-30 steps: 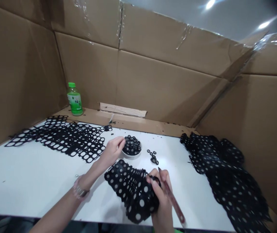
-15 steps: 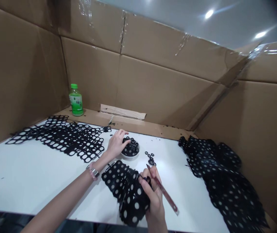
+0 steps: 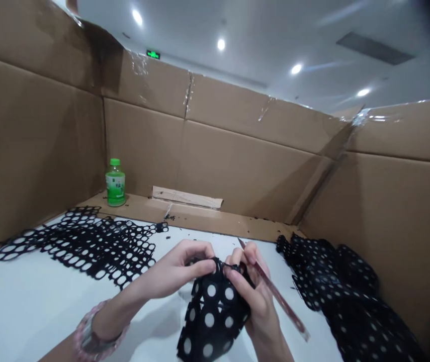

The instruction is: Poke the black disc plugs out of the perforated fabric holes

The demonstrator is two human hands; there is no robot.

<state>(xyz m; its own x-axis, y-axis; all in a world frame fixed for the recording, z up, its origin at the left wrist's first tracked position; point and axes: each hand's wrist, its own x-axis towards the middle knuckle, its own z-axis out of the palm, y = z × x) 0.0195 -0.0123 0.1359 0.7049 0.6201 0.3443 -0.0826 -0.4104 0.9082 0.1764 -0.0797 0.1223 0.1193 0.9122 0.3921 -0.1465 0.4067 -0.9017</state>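
My left hand (image 3: 180, 266) pinches the upper edge of a black sheet with white dots (image 3: 209, 320). On the other side of that edge, my right hand (image 3: 258, 291) grips the same sheet between thumb and fingers. The sheet hangs down between the hands toward the table's front. Also held in my right hand is a slim reddish-brown pointed tool (image 3: 280, 299), its tip up and its flat end slanting down to the right. Its exact kind is unclear. The white bowl of small black rings is hidden behind my hands.
Black netting full of round holes (image 3: 101, 246) lies on the white table (image 3: 14, 306) at left. More dotted black sheets (image 3: 331, 281) are heaped at right. A green bottle (image 3: 115, 190) stands at the back left. Cardboard walls (image 3: 245, 166) surround the table.
My left hand has left the bowl and come to the dotted sheet, now pinching its edge. My right hand has lifted the sheet with the tool still held. The view has tilted up.
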